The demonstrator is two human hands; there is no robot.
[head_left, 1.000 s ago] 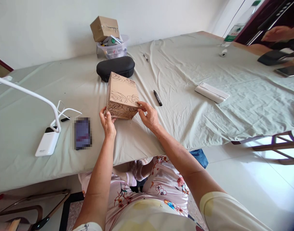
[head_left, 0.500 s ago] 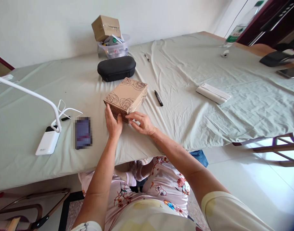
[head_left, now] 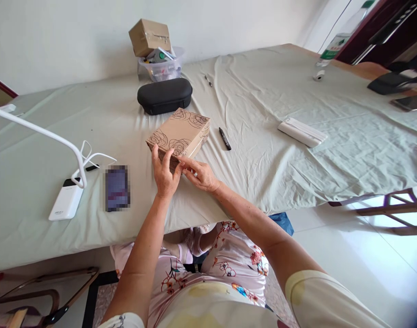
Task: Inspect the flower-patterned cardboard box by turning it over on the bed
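Note:
A brown cardboard box (head_left: 181, 130) with scribbled black loops on its lid and sides lies on the cloth-covered table in front of me. My left hand (head_left: 165, 175) is at its near side, fingers spread, with fingertips against the front upper edge. The left thumb points toward my right hand (head_left: 200, 174), which pinches at the near right corner of the box with its fingers bent. Both hands cover much of the box's front face. To the right of the box lies a black marker (head_left: 224, 138).
Behind the box sits a black case (head_left: 165, 95), with a plastic basket (head_left: 164, 70) and another carton (head_left: 150, 37) beyond. At left are a white power bank (head_left: 65, 200) with a lamp neck (head_left: 41, 131) and a blurred phone (head_left: 117, 187). A white packet (head_left: 302, 132) lies right.
My left hand has shifted its fingers from the box's left front corner onto the front upper edge, and they are more spread. The right hand stays at the corner.

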